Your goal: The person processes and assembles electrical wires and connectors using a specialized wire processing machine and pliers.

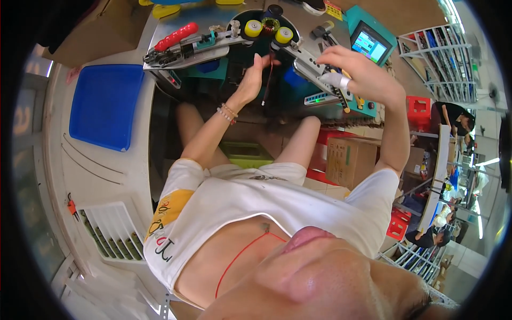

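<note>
- The left hand (pixel 253 80), with a bracelet of beads (pixel 228 113) at its wrist, is raised below the rollers. Its thumb points upward and its other fingers reach to the right, beside a thin dark red and black wire (pixel 270 77) that hangs down. I cannot tell whether these fingers pinch the wire or only pass near it.
- The right hand (pixel 362 74) is loosely curved, not clenched, and no thing is seen in its grasp. It is over the right metal arm (pixel 309 70) of the machine; I cannot tell if it touches. One digit wears a white wrapping (pixel 335 80).
- The ring-shaped coil with copper-coloured winding (pixel 271 25) sits at the top of the machine, between two yellow round rollers (pixel 253 28) and one black roller (pixel 274 11).
- The left metal arm (pixel 205 55) carries a clamp with a red ribbed handle (pixel 177 36).
- At the right, on the table (pixel 221 14), is a teal control box with a lit screen (pixel 369 44).
- On the white surface at the left lie a shallow blue plastic tray (pixel 106 106) and, nearer to the body, a white slatted tray (pixel 114 224) with greenish pieces in it.
</note>
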Demonstrator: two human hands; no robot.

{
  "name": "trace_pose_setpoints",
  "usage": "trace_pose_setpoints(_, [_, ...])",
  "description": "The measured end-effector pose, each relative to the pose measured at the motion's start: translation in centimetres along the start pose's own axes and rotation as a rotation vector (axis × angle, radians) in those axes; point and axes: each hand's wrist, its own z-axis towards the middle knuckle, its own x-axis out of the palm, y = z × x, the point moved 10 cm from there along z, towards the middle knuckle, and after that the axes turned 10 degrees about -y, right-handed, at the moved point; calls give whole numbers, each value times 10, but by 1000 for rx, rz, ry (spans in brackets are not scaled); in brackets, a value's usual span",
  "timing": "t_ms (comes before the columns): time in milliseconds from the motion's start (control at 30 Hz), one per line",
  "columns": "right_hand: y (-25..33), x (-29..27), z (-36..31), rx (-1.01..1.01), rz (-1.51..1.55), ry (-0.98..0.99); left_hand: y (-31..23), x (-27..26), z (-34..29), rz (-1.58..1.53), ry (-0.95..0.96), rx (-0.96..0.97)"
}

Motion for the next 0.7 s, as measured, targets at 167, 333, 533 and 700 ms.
trace_pose_setpoints(167, [20, -7, -5, -122, 38, -106, -71, 26, -24, -802, 192, -467])
trace_pose_setpoints(333, [-5, -12, 51, -161, 16, -483, -94, 28, -21, 250, 150, -115])
trace_pose_setpoints(533, [-31, 39, 110, -12, -294, -449, -279, -52, -49, 1130, -522, 1387])
trace_pose_setpoints(700, [-40, 53, 114, 0, -125, -459, -224, -112, 22, 1029, -109, 609])
